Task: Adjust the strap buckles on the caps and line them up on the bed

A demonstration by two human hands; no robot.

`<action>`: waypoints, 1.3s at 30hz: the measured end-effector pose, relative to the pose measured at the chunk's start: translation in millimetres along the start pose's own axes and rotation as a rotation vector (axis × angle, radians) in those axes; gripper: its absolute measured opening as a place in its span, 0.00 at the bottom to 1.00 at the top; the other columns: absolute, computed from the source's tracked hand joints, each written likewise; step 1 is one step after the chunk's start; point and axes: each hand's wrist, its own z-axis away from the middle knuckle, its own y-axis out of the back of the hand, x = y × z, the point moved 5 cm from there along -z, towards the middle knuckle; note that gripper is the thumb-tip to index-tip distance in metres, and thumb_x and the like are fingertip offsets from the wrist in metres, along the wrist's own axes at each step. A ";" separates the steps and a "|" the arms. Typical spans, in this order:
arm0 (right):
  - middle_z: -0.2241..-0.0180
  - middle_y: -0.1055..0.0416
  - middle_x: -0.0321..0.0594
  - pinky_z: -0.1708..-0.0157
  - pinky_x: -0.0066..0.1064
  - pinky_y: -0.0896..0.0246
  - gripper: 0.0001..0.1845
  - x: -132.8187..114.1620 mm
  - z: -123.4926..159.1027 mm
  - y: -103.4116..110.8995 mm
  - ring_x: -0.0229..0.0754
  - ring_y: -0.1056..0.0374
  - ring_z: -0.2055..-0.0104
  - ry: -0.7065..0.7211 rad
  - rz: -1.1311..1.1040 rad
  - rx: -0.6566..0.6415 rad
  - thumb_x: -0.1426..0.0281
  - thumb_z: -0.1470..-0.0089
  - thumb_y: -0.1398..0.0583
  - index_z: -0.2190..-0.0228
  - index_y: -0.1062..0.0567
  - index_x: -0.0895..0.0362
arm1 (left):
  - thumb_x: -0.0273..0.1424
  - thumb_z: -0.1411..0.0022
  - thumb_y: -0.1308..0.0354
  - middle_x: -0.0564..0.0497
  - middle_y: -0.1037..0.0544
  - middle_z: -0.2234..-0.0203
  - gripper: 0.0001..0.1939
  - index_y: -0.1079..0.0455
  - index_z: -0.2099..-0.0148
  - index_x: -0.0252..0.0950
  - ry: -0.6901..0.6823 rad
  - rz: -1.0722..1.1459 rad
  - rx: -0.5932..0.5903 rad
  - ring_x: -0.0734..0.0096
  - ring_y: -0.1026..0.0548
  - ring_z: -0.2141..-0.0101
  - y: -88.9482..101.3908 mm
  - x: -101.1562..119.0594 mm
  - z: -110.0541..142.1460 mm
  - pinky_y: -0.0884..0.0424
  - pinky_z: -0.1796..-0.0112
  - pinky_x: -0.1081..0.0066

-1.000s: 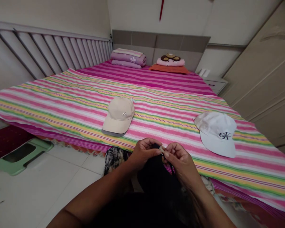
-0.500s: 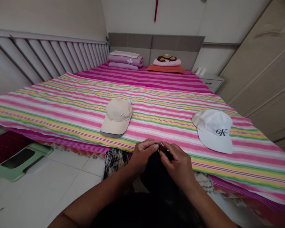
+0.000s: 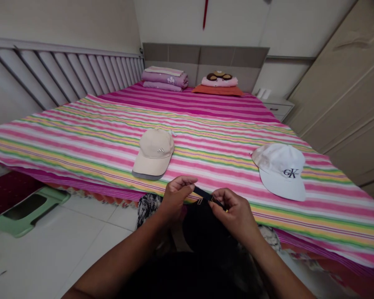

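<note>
A black cap [image 3: 202, 224] lies over my lap, its back toward the bed. My left hand [image 3: 175, 200] pinches the end of its black strap [image 3: 203, 192] between thumb and fingers. The strap runs taut to my right hand [image 3: 235, 212], which is closed on it beside the cap's edge. A small metal buckle [image 3: 200, 201] shows just under the strap. Beyond my left hand, a beige cap [image 3: 156, 151] with a grey-edged brim rests on the bed. To the right lies a white cap [image 3: 282, 170] with black letters.
The striped bedspread [image 3: 212, 137] covers the bed in front of me. Folded purple bedding [image 3: 164, 79] and a pink-and-orange stack [image 3: 220, 85] sit by the headboard [image 3: 180, 56]. A green stool [image 3: 34, 224] stands on the tiled floor to the left.
My hands were close together at the cap's strap. Now my left hand has moved left and slightly up, drawing a length of strap into view between the hands.
</note>
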 end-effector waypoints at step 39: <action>0.88 0.43 0.28 0.81 0.24 0.60 0.17 29.2 3.3 -14.9 0.30 0.52 0.84 -0.373 -0.555 -0.373 0.60 0.55 0.40 0.83 0.35 0.59 | 0.34 0.56 0.37 0.56 0.35 0.85 0.11 0.32 0.77 0.31 0.642 -0.046 -0.582 0.83 0.41 0.84 -5.4 -18.5 4.9 0.49 0.80 0.77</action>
